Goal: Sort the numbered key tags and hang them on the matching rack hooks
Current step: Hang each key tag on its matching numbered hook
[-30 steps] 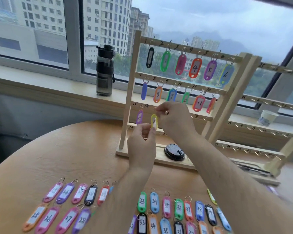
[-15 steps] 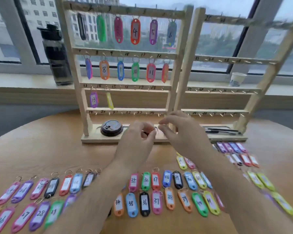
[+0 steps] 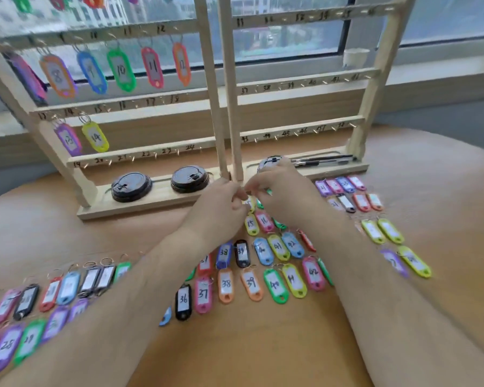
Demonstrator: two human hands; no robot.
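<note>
Evidently a pick is under way at the foot of the wooden rack (image 3: 140, 206): the left hand (image 3: 221, 210) and the right hand (image 3: 280, 191) are held tip to tip just above the bench (image 3: 235, 344). The fingers (image 3: 235, 201) of both are curled, with their tips pressed together at one spot. Whether a ring is pinched between them cannot be told, since that spot is hidden and blurred. A yellow tag (image 3: 249, 203) is partly seen directly beneath the meeting point. Tag 15 (image 3: 251, 224), also yellow, lies flat just below it, close beside pink tag 16 (image 3: 264, 221). On the rack, tag 14 (image 3: 95, 136) is hung beside tag 13 (image 3: 67, 139), and the hook marked 15 (image 3: 106, 108) is seen bare.

The key tags (image 3: 225, 284) are judged to be very light. They are stiff, glossy plastic ovals with rounded ends, a paper label set under a clear window, and a thin metal split ring held loosely at the narrow end. Little force should be needed, but the smooth shell could be slid across the smooth wood if pushed. Hold is best taken at the ring or the narrow end, so that the ring is left free for the small wire hook. Two round black plastic lids (image 3: 131, 187) are set on the rack's base.
</note>
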